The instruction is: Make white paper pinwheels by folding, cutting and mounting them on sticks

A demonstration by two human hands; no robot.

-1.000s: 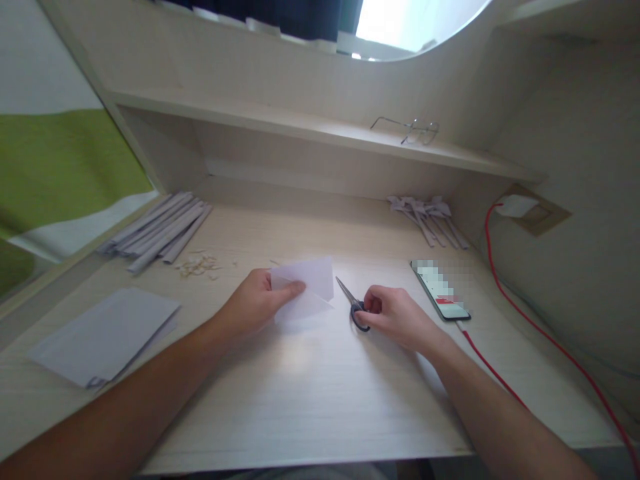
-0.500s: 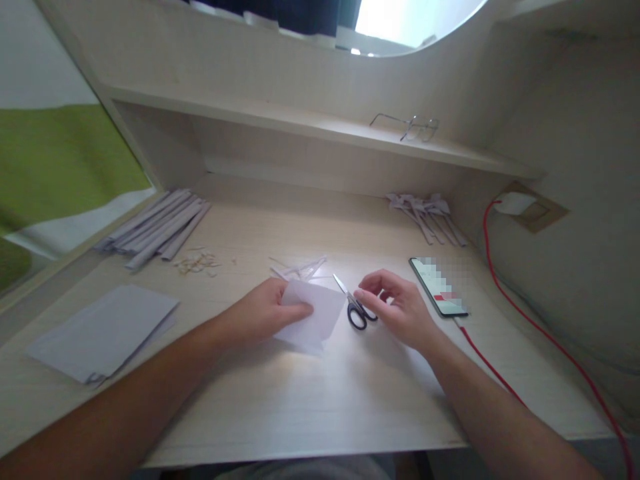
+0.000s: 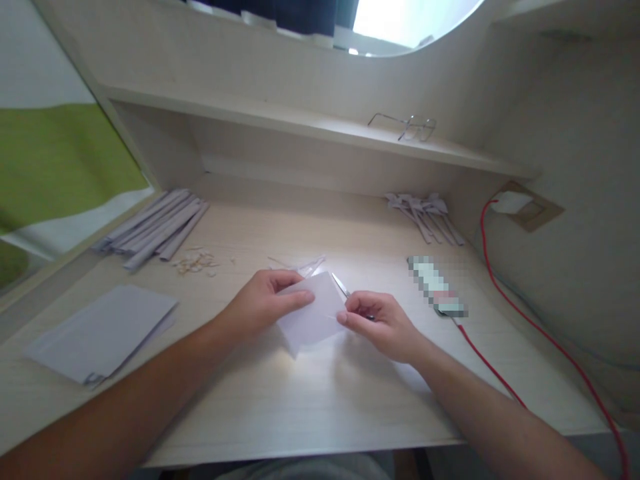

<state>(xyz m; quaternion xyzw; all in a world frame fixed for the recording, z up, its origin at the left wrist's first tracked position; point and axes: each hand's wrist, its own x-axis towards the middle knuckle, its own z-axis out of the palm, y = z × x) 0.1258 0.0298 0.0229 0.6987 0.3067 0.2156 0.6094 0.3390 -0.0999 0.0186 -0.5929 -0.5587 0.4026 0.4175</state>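
A folded piece of white paper (image 3: pixel 317 319) is held above the desk, its lower left corner hanging down. My left hand (image 3: pixel 263 303) is closed on its left side, thumb lying on top and fingers underneath. At the right edge my right hand (image 3: pixel 383 325) pinches the same paper between thumb and fingers. A pair of scissors (image 3: pixel 341 285) lies on the desk just behind my right hand; its blades show, while the black handles are mostly hidden. Thin paper scraps (image 3: pixel 314 265) lie behind the paper, partly covered by it.
Rolled paper tubes (image 3: pixel 155 227) lie back left, near small pale bits (image 3: pixel 195 261). A paper stack (image 3: pixel 107 330) rests at left. Paper stems with ruffled tops (image 3: pixel 423 210) lie back right. A phone (image 3: pixel 437 287) with a red cable (image 3: pixel 493 370) is at right; glasses (image 3: pixel 417 127) sit on the shelf.
My right hand has moved left from above the scissors and now grips the paper's right edge. The paper has turned slightly in my left hand. The scissors have stayed on the desk.
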